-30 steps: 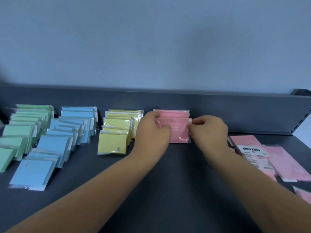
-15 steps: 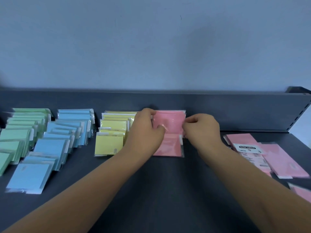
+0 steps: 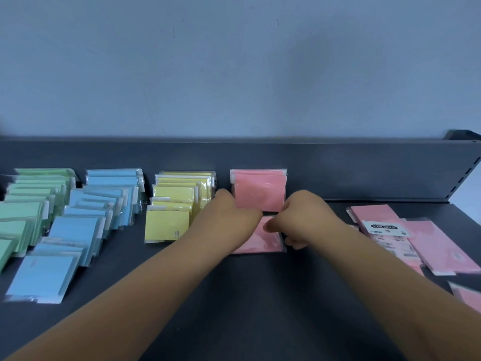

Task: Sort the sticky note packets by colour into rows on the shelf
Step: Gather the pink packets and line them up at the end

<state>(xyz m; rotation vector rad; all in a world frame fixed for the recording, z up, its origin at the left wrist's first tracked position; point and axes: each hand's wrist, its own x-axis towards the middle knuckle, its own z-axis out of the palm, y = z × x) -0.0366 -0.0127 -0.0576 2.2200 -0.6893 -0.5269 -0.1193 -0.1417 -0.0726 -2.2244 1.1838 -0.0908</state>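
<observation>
Reads "STICKY NOTE", upside down, on a white label (image 3: 387, 228) across a flat pink packet (image 3: 374, 216), right of the upright pink stack (image 3: 259, 190). Smaller print beneath: too blurred to read.

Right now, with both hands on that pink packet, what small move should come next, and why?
Probably tip the pink packet up against the standing pink row and let go. The left hand and right hand both hold it, it lies just in front of that row, and loose pink packets wait on the right.

Forearms extended; left hand (image 3: 235, 214), right hand (image 3: 305, 217) curled, close together.
</observation>
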